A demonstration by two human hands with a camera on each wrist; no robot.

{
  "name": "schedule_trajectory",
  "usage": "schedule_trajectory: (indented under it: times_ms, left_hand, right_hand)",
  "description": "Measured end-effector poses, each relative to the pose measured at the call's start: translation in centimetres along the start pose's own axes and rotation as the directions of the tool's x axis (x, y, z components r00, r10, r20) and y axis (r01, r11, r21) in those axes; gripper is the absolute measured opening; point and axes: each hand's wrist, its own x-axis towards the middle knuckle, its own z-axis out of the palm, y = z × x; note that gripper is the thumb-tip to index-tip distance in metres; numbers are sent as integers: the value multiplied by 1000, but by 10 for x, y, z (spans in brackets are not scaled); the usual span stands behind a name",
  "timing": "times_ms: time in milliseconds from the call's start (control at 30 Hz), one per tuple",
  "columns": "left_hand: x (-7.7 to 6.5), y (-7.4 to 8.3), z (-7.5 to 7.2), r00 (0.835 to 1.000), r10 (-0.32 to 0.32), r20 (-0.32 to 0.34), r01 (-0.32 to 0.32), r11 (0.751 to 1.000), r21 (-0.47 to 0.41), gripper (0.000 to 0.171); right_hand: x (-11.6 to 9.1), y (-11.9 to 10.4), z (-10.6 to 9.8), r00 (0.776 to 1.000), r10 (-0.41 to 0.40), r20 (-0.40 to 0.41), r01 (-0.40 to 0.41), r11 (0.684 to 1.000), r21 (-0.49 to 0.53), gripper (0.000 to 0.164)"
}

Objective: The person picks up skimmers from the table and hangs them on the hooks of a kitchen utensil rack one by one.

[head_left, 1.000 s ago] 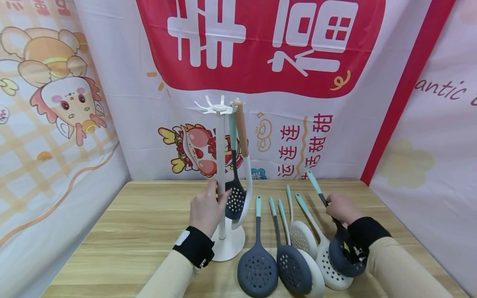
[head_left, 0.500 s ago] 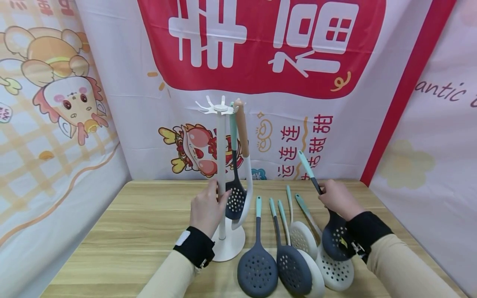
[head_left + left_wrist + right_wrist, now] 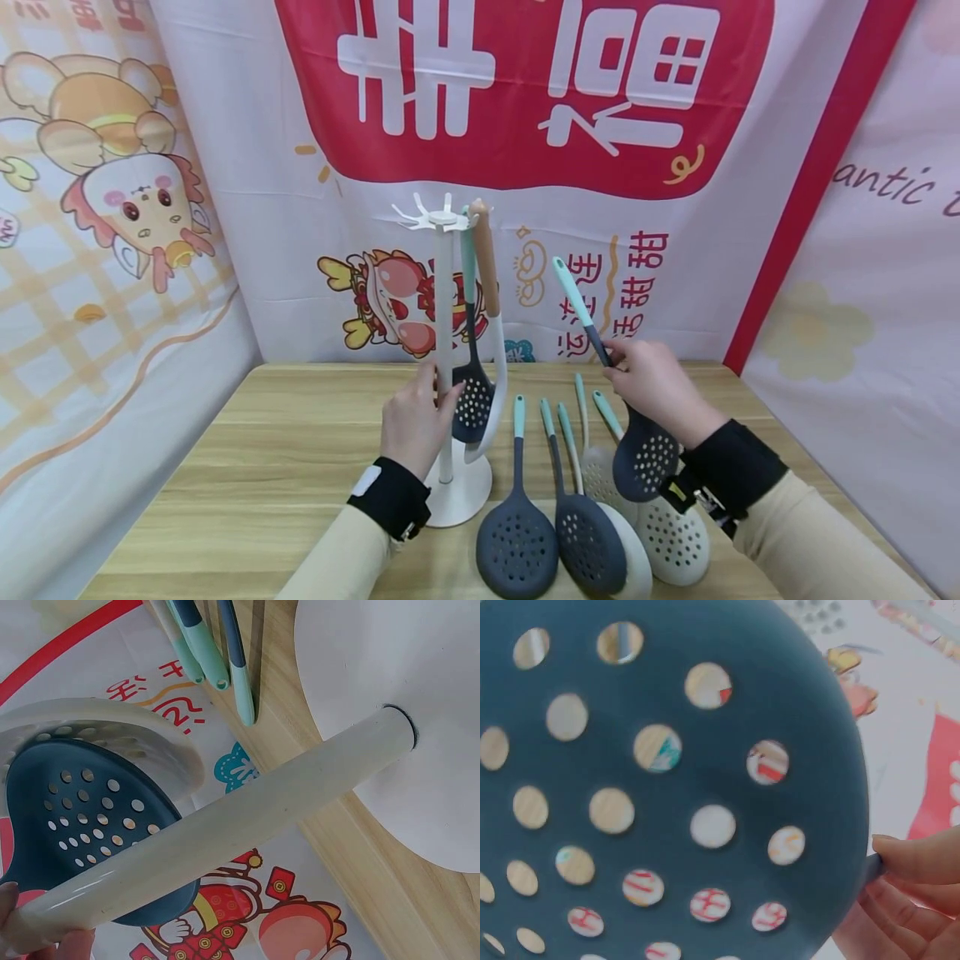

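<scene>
My left hand [image 3: 420, 417] grips the white post of a utensil rack [image 3: 445, 308] low down, above its round base. From the rack's hooks hang a dark skimmer with a mint handle [image 3: 472, 400] and a white utensil with a wooden-coloured handle [image 3: 487, 267], its head mostly edge-on. My right hand [image 3: 652, 379] holds a dark skimmer [image 3: 647, 462] by its shaft, mint handle tip up and leaning left, head down near the wrist strap. That perforated head [image 3: 667, 787] fills most of the right wrist view. In the left wrist view the post [image 3: 225, 825] crosses before the hanging skimmer.
On the wooden table [image 3: 285, 467] lie several more skimmers right of the base: a dark one [image 3: 517, 542], another dark one [image 3: 592, 542] over a white one [image 3: 633, 558], and pale ones [image 3: 672, 542] beneath my right hand. A printed cloth [image 3: 360, 200] stands behind.
My right hand has lifted the dark skimmer and carried it left and upward, toward the rack. My left hand stays on the post.
</scene>
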Motion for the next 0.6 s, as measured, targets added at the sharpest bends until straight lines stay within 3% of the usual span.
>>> schedule_trajectory:
  times_ms: [200, 367, 600]
  left_hand:
    - [0, -1, 0, 1000, 4, -10, -4, 1000, -8, 31]
    - [1, -3, 2, 999, 29, -30, -29, 999, -17, 28]
    - [1, -1, 1, 1000, 0, -11, -1, 1000, -21, 28]
  right_hand:
    - [-8, -26, -8, 996, -78, -50, 82, 993, 79, 30]
    - [-17, -48, -16, 988, -123, -91, 135, 981, 140, 39]
    - [-32, -78, -25, 955, -226, -192, 267, 937, 224, 43]
